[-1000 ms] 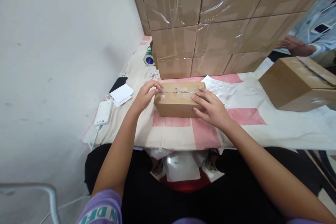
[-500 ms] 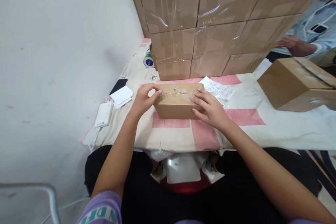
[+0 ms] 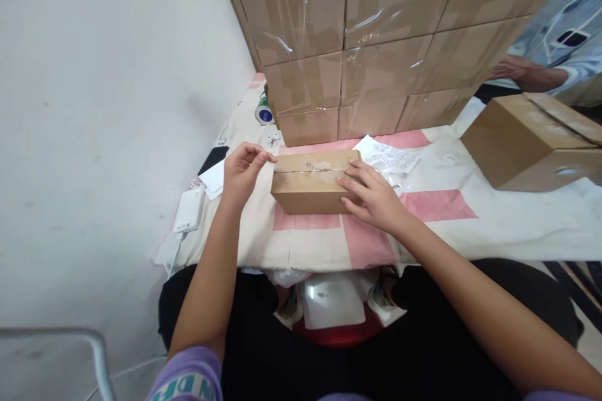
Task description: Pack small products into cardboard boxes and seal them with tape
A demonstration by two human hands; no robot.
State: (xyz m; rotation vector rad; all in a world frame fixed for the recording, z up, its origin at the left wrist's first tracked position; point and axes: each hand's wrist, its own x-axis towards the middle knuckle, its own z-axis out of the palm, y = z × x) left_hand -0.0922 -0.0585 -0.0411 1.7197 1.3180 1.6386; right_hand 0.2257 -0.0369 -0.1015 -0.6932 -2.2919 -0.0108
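Observation:
A small brown cardboard box (image 3: 308, 191) lies lengthwise before me on the table, a seam with clear tape running along its top. My right hand (image 3: 371, 195) rests on the box's right end, fingers spread over the top and front edge. At the left end, my left hand (image 3: 245, 174) is raised just beside the top corner, thumb and index finger drawn together. Whatever is between those fingertips is too small to make out. Behind the box's right end lie white papers with handwriting (image 3: 390, 156).
A wall of taped cardboard boxes (image 3: 371, 75) stands behind. Another brown box (image 3: 522, 150) sits at the right, near a person's hand (image 3: 522, 72). On the left are a white power bank (image 3: 189, 210) with a cable, folded white paper (image 3: 214, 179) and a tape roll (image 3: 264, 114).
My left hand has moved left, off the box's top corner, its fingertips now at the box's left end. My right hand stays on the box.

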